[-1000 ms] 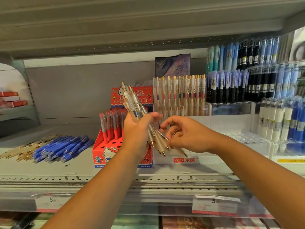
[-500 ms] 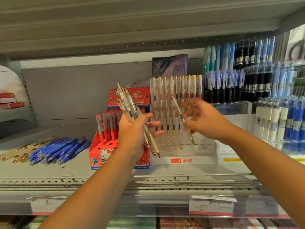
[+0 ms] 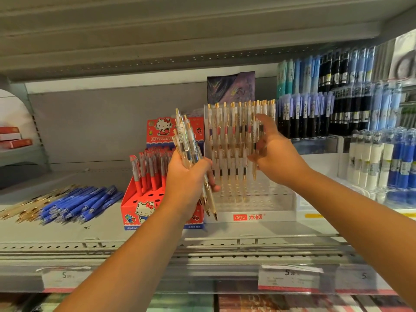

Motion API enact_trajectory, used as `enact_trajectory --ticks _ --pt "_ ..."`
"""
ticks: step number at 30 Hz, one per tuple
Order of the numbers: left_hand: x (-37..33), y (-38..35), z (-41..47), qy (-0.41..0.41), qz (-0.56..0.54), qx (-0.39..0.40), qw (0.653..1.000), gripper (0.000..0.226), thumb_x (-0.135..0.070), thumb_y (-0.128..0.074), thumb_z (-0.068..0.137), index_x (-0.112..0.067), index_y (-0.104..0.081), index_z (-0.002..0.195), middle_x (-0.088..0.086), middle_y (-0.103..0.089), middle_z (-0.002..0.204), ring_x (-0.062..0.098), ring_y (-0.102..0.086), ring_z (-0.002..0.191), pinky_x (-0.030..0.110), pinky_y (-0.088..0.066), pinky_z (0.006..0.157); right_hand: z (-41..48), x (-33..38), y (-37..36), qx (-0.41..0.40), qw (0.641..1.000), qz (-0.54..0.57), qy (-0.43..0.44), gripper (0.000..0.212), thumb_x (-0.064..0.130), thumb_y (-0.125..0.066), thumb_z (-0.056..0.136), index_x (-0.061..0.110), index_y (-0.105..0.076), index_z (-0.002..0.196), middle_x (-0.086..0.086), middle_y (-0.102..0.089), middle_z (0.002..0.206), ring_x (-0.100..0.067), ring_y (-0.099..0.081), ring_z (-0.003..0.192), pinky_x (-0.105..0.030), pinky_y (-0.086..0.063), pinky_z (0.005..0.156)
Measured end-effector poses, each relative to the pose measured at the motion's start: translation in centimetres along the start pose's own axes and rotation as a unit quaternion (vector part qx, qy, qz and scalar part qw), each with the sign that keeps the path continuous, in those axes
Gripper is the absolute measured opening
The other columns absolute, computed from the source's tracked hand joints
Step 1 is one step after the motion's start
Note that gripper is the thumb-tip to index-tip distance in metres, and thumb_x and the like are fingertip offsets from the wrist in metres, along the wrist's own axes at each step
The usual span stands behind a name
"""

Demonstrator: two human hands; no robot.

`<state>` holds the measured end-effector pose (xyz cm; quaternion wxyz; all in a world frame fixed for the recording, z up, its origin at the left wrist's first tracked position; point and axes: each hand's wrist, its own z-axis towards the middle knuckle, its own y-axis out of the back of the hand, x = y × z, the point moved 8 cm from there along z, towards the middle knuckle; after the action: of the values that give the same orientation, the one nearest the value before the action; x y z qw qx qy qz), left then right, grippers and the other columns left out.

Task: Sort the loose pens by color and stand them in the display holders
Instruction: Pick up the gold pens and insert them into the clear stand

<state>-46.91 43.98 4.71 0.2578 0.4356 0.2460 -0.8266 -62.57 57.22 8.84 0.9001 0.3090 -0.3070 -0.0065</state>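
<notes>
Lowering one gold-clip pen [image 3: 254, 171], just lifted off the bundle [image 3: 188, 143], tip-down toward the clear holder [image 3: 276, 216] below the pinching right fingers [image 3: 266, 129]; gripping the rest, yet to place, in curled left fingers [image 3: 212, 181].

A stationery shop: metal shelf [image 3: 67, 235], price tags [image 3: 290, 278] on its edge, pens [image 3: 227, 131] in branded display holders [image 3: 270, 216].
</notes>
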Motion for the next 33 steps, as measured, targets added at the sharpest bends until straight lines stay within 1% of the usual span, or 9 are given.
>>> enact_trajectory --ticks 5,9,12,15,20,23,26,30,33 --pt "0.2 0.0 0.1 -0.008 -0.002 0.005 1.000 0.022 -0.008 -0.061 0.087 -0.023 -0.056 0.103 0.006 -0.060 0.073 0.023 -0.056 0.055 0.033 -0.051 0.052 0.0 -0.1 -0.6 -0.002 1.000 -0.009 0.001 0.085 -0.004 -0.068 0.082 0.032 -0.020 0.143 0.000 -0.058 0.076 -0.014 -0.062 0.065 -0.034 -0.060 0.064" --pt "0.3 -0.1 0.1 -0.008 -0.002 0.013 1.000 0.021 -0.009 -0.064 0.089 -0.021 -0.056 0.105 0.006 -0.060 0.073 0.022 -0.056 0.053 0.033 -0.050 0.051 -0.4 -0.6 -1.3 0.013 1.000 -0.026 0.003 0.078 0.000 -0.070 0.084 0.033 -0.023 0.137 -0.001 -0.060 0.076 -0.014 -0.064 0.065 -0.032 -0.058 0.059" --pt "0.1 -0.2 0.1 -0.012 -0.003 0.017 1.000 0.021 -0.008 -0.064 0.090 -0.019 -0.056 0.106 0.004 -0.061 0.074 0.021 -0.055 0.053 0.032 -0.050 0.050 -0.4 -1.2 -1.4 0.020 0.997 -0.071 0.005 0.051 -0.001 -0.062 0.087 0.022 -0.038 0.125 0.000 -0.059 0.078 -0.016 -0.062 0.065 -0.032 -0.054 0.051" --pt "0.1 -0.4 0.0 -0.013 -0.007 0.028 0.999 0.021 -0.010 -0.065 0.091 -0.019 -0.057 0.108 0.004 -0.062 0.078 0.021 -0.054 0.055 0.031 -0.049 0.050 -0.3 -2.1 -1.5 0.030 0.997 -0.065 -0.022 0.028 0.000 -0.055 0.090 0.020 -0.046 0.107 -0.004 -0.065 0.090 -0.023 -0.067 0.073 -0.046 -0.059 0.062" --pt "0.1 -0.8 -0.2 -0.012 -0.006 0.051 0.999 0.022 -0.013 -0.065 0.092 -0.018 -0.057 0.112 0.006 -0.062 0.078 0.024 -0.053 0.056 0.030 -0.048 0.049 -0.1 -1.9 -1.5 0.019 0.995 -0.101 -0.020 0.020 0.008 -0.058 0.092 0.016 -0.048 0.108 -0.004 -0.068 0.087 -0.023 -0.068 0.077 -0.047 -0.059 0.069" --pt "0.1 -1.1 -0.3 -0.009 -0.009 0.065 0.998 0.020 -0.014 -0.067 0.090 -0.019 -0.059 0.108 0.003 -0.062 0.072 0.021 -0.054 0.054 0.029 -0.047 0.047 -0.2 -1.4 -1.3 -0.002 0.984 -0.178 0.000 0.021 0.023 -0.058 0.095 0.014 -0.047 0.110 -0.002 -0.061 0.077 -0.022 -0.061 0.066 -0.038 -0.053 0.057" --pt "0.2 -1.2 -0.4 -0.003 -0.017 0.071 0.997 0.027 -0.019 -0.070 0.084 -0.019 -0.059 0.108 0.002 -0.062 0.073 0.020 -0.053 0.053 0.029 -0.046 0.047 -0.6 -0.7 -0.5 -0.050 0.979 -0.199 0.000 0.032 0.033 -0.058 0.093 0.017 -0.044 0.117 0.002 -0.048 0.077 -0.014 -0.050 0.057 -0.024 -0.033 0.046" --pt "0.2 -1.4 -0.4 -0.006 -0.017 0.081 0.997 0.024 -0.014 -0.070 0.088 -0.018 -0.058 0.109 -0.002 -0.063 0.071 0.019 -0.054 0.053 0.029 -0.046 0.047 -1.1 1.3 0.4 -0.090 0.993 -0.067 0.034 0.026 0.032 -0.062 0.090 0.020 -0.051 0.111 0.004 -0.054 0.084 -0.012 -0.054 0.068 -0.027 -0.041 0.055" --pt "0.2 -1.6 -0.5 -0.005 -0.005 0.091 0.996 0.022 -0.011 -0.070 0.089 -0.021 -0.059 0.106 -0.005 -0.064 0.067 0.017 -0.055 0.053 0.028 -0.046 0.047 -1.2 3.0 -0.2 -0.035 0.989 0.139 0.038 0.016 0.031 -0.066 0.090 0.024 -0.060 0.102 0.004 -0.062 0.087 -0.007 -0.058 0.072 -0.020 -0.043 0.057"
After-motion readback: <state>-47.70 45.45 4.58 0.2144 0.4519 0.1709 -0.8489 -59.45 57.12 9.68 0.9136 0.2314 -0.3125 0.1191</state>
